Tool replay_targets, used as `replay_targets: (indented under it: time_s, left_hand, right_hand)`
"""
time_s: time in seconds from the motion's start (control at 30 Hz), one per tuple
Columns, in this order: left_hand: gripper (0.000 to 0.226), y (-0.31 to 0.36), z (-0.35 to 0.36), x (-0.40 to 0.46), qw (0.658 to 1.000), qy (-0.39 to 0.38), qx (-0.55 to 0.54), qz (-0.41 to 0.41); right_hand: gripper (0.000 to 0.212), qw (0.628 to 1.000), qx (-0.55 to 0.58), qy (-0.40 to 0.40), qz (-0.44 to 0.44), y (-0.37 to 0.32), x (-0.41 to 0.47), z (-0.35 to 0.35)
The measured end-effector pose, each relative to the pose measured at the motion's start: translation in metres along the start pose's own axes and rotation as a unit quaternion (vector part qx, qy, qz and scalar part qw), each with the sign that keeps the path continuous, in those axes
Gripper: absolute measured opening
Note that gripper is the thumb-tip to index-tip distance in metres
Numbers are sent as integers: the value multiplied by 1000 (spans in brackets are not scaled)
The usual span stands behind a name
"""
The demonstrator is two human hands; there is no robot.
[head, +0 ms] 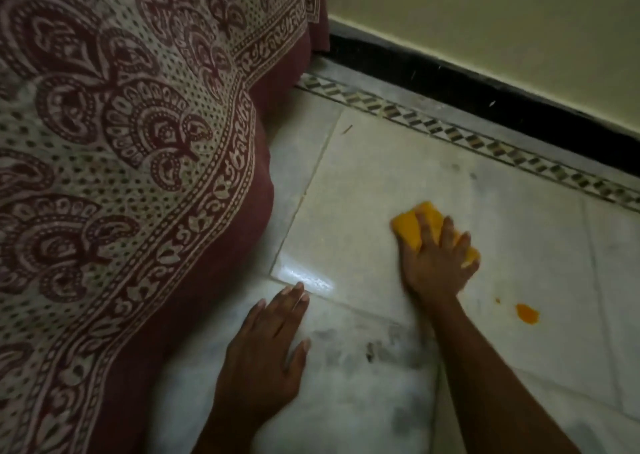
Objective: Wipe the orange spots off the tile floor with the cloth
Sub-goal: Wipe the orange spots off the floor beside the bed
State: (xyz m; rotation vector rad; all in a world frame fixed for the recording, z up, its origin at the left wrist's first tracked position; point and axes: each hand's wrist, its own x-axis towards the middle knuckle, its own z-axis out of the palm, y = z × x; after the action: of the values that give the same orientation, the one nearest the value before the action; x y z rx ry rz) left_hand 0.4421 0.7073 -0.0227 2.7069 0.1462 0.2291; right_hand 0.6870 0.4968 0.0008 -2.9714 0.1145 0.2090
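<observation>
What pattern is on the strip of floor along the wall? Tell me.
The border strip shows dark and light diagonal blocks, seen in the head view.

Tile floor (363, 183) of pale polished stone, glossy where light reflects and smudged with dark matt scuffs nearer the camera; orange cloth (412, 225) soft and matt; bedspread (114, 134) of printed woven fabric, matt; wall (502, 20) painted, smooth, matt.

The right hand (437, 258) hides much of the yellow cloth (412, 225).
</observation>
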Motion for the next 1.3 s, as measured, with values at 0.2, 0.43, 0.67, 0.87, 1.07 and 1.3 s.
replay_targets:
  time_s: [0.2, 0.43, 0.67, 0.87, 1.07, 1.3]
  left_hand:
    - [65, -2, 0, 1, 1000, -5, 12, 8]
    - [61, -2, 3, 2, 1000, -9, 2, 11]
    - [59, 0, 11, -2, 1000, -10, 14, 9]
    - [63, 73, 37, 42, 998, -61, -3, 29]
    - [66, 129, 77, 83, 995, -65, 69, 42]
    - [63, 128, 77, 84, 993, -70, 82, 47]
  right_hand:
    - [62, 993, 16, -62, -99, -81, 28, 15]
    - [70, 976, -22, -31, -213, 65, -53, 7]
    - [63, 999, 36, 15, 3, 23, 29, 12]
    - [68, 974, -29, -39, -223, 102, -90, 1]
    - [66, 999, -1, 30, 42, 139, 22, -17]
    - [62, 982, -17, 24, -185, 95, 23, 2]
